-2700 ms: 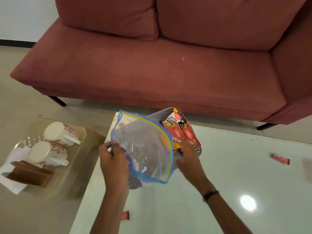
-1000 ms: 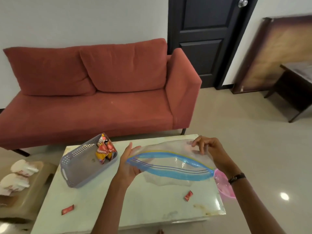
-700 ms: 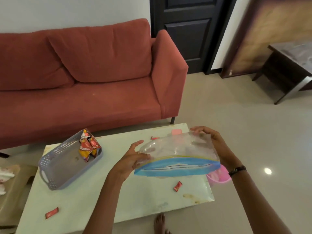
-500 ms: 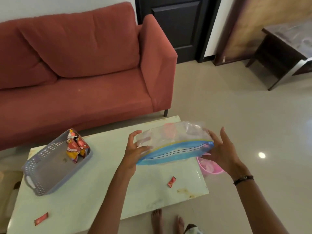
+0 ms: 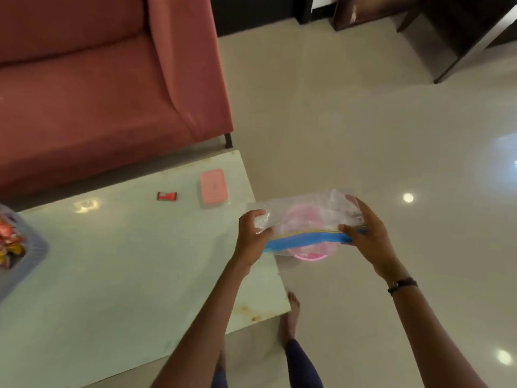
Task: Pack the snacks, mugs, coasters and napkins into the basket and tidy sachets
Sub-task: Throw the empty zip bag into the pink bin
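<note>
at nine o'clock, cut by the frame's edge, sits the grey perforated basket [image 5: 26, 260] with red and orange snack packets [image 5: 9, 243] inside it; it rests on the pale glossy table [image 5: 117, 275], which fills the lower left; above it, from nine to twelve o'clock, stands the red sofa [image 5: 106, 88], one dark leg showing at its near corner; on the table toward eleven o'clock lies a single red sachet [image 5: 167, 196], flat and apart from everything else; just to its right, near the table's far corner, lies a pink rectangular lid [image 5: 214, 186]; at the centre, the left hand [image 5: 251, 236] has its fingers curled around the left end of a clear zip bag [image 5: 307, 217], pinching the plastic just above the blue seal strip; the bag is held roughly level over the table's right edge and the floor beyond; through and below it shows a pink bowl [image 5: 310, 254], though whether it stands on the floor or something else cannot be told; at three o'clock from the bag, the right hand [image 5: 369, 239] grips the bag's right end, thumb on the blue strip and fingers spread over the top of the plastic; a dark band circles that wrist; bare feet show at six o'clock on the beige tiled floor [image 5: 363, 121]; dark furniture stands at one o'clock.
</note>
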Motion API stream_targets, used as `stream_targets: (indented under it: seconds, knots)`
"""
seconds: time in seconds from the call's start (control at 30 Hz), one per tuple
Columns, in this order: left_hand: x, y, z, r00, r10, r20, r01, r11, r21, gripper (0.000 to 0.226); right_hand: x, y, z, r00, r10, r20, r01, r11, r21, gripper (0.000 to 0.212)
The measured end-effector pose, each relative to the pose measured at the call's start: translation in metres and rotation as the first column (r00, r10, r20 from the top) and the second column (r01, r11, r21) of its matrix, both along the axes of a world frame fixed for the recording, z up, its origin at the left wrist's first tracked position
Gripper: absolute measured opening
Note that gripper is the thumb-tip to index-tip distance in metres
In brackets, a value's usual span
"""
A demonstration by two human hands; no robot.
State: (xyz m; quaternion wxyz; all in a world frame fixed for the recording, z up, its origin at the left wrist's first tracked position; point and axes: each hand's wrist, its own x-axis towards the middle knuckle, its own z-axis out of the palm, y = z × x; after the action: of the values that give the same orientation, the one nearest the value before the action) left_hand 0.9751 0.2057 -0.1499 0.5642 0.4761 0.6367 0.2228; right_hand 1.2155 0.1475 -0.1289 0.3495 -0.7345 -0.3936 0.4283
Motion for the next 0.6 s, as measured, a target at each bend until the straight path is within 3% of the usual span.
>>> stream_targets:
  seconds: [0.17,0.3,0.43,0.6]
  knots:
    - [0.078,-0.020,-0.095,0.975,-0.196,-0.108,0.192,0.980,-0.046,0.040,0.048,-0.009,-0.094,0.972,-0.055,0.228,0.060,0.998,-0.013,0.065]
    - [0.113,-0.020,-0.166,0.915,-0.339,-0.218,0.338,0.940,-0.045,0.043,0.063,-0.006,-0.168,0.898,-0.045,0.438,0.075,0.996,-0.051,0.065]
    - [0.131,-0.017,-0.220,0.800,-0.544,-0.253,0.538,0.837,-0.100,0.047,0.046,0.003,-0.232,0.860,0.106,0.499,-0.068,0.993,-0.094,0.072]
    - [0.137,-0.015,-0.265,0.714,-0.642,-0.279,0.627,0.764,-0.155,0.051,0.018,0.007,-0.306,0.778,0.451,0.437,-0.318,0.883,-0.345,0.071]
